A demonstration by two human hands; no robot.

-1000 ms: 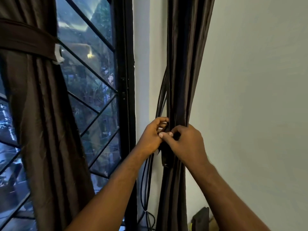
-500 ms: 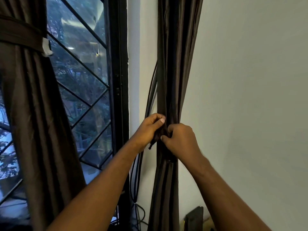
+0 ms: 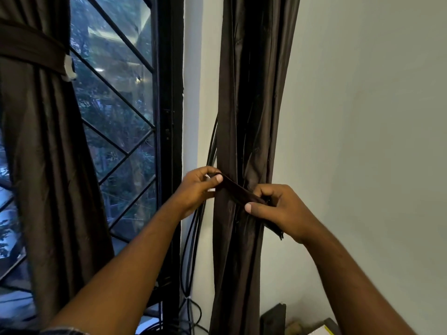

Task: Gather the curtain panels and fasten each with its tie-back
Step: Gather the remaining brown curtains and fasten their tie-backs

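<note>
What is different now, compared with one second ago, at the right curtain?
The hands moved apart: the left hand went left, the right hand went right, stretching the tie-back across the right panel. Both still pinch its ends. The left panel stays tied.

The right curtain panel (image 3: 244, 105) is dark brown cloth with a faint satin sheen; the tie-back (image 3: 238, 191) across it is the same cloth, duller; the left curtain panel (image 3: 48, 165) and its fastened tie-back (image 3: 31, 48) match, the latter ending in a white plastic-looking tab (image 3: 69, 68); the window frame (image 3: 169, 93) looks like black painted metal; the glass (image 3: 121, 61) is glossy; the wall (image 3: 362, 117) is smooth, matt; the cables (image 3: 193, 238) are smooth black.
</note>
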